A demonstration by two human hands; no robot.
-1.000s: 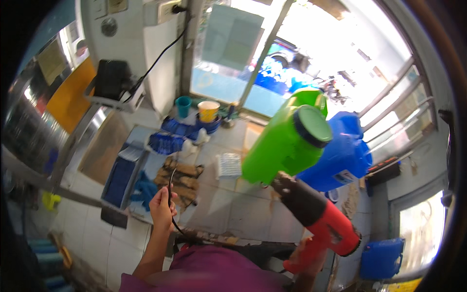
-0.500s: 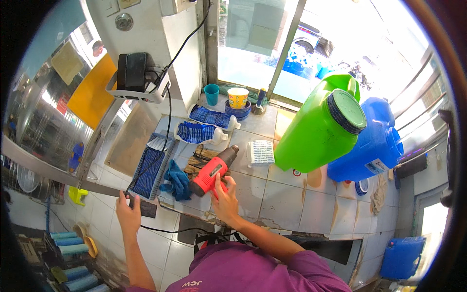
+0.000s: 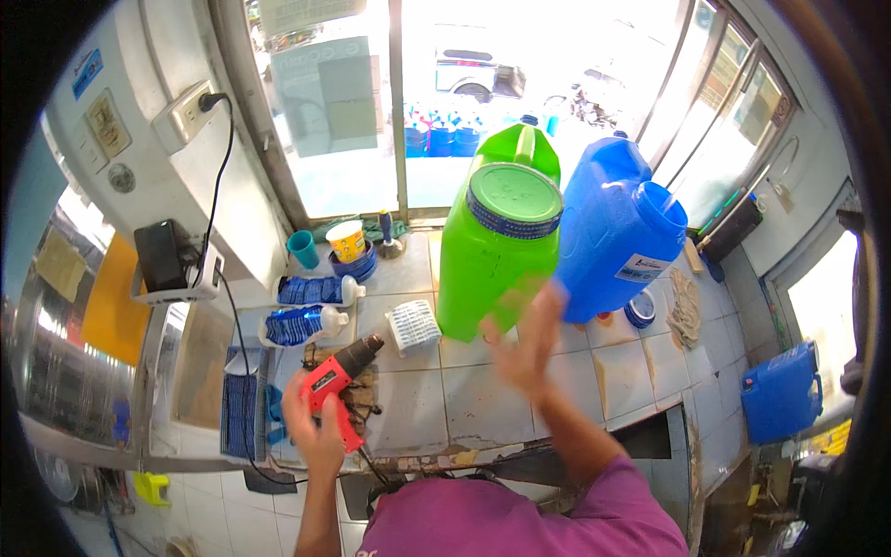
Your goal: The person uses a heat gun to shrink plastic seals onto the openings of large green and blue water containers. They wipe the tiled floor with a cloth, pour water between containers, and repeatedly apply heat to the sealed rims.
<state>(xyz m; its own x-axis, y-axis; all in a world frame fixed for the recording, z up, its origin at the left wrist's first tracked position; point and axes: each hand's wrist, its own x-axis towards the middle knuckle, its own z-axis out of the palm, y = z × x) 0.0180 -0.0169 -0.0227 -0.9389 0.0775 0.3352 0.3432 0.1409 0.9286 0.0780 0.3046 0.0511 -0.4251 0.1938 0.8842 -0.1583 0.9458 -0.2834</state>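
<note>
A red heat gun (image 3: 327, 377) with a dark nozzle is in my left hand (image 3: 314, 429), its fingers round the gun's left side and the nozzle pointing up and right. My right hand (image 3: 531, 348), blurred by motion, is empty with fingers spread in front of the bright green jug (image 3: 499, 278); whether it touches the jug I cannot tell. That jug has a wide green lid with a dark band. Beside it on the right stands a blue jug (image 3: 603, 232) with its round mouth uncovered. A plastic-wrapped pack (image 3: 414, 327) lies between the heat gun and the green jug.
Bottles with blue labels (image 3: 304, 325) lie behind the heat gun. A grey tray (image 3: 229, 436) of blue labels sits at left. A power cord (image 3: 243, 357) hangs nearby from a white holder (image 3: 186, 283). Blue lid (image 3: 640, 310) and cloth (image 3: 684, 311) lie at right.
The heat gun has passed from my right hand to my left, which has let go of the cord. My right hand has swung right to the green jug. The view has turned right.
</note>
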